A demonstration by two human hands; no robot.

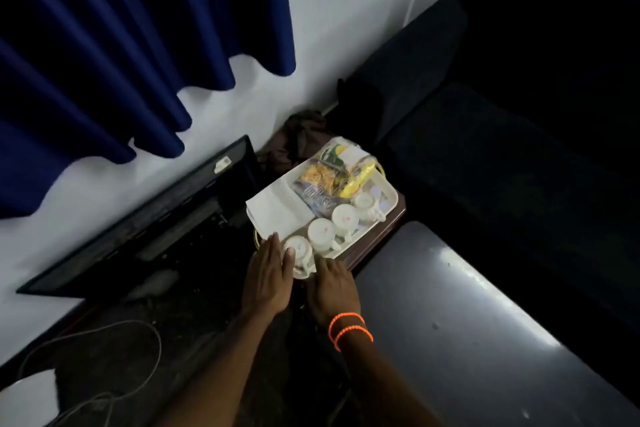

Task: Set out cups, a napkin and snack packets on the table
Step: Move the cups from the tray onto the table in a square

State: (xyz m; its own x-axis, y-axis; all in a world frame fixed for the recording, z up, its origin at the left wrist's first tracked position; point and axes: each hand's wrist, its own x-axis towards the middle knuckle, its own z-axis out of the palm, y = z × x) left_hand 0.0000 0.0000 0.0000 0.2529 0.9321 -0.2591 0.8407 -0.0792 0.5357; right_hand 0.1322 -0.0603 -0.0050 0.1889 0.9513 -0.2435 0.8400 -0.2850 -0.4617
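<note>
Dark upholstered sofa [519, 135]: fills the frame from 12 to 4 o'clock, against the white wall.

Deep blue pleated curtain [114, 45]: hangs at 10 to 11 o'clock, hem clear of the floor.

Grey glossy tabletop [467, 333]: at 4 to 5 o'clock, just beside the sofa seat.

Black flat screen [145, 218]: leans tilted against the wall at 9 o'clock.

Small dark wooden side stand [388, 232]: at centre, between screen and sofa; it carries the tray.

White rectangular plastic tray [389, 192]: lies flat on the stand, long axis running from 7 to 1 o'clock.

Left hand [268, 274]: at 6 o'clock of the tray, palm down, fingers straight and pressed together, tips touching the tray's near corner and the napkin edge.

Right hand [332, 288]: just beside the left, fingers reaching under the tray's near end; their grip cannot be told. Two orange bead bracelets [349, 331] circle the wrist.

White folded paper napkin [277, 211]: on the tray's 9 o'clock part.

Clear snack packets [329, 177]: heaped at the tray's 12 o'clock end, yellow and brown contents showing.

Four small white handled cups [322, 234]: a row along the tray's 3 o'clock edge; the nearest sits between the two hands.
</note>
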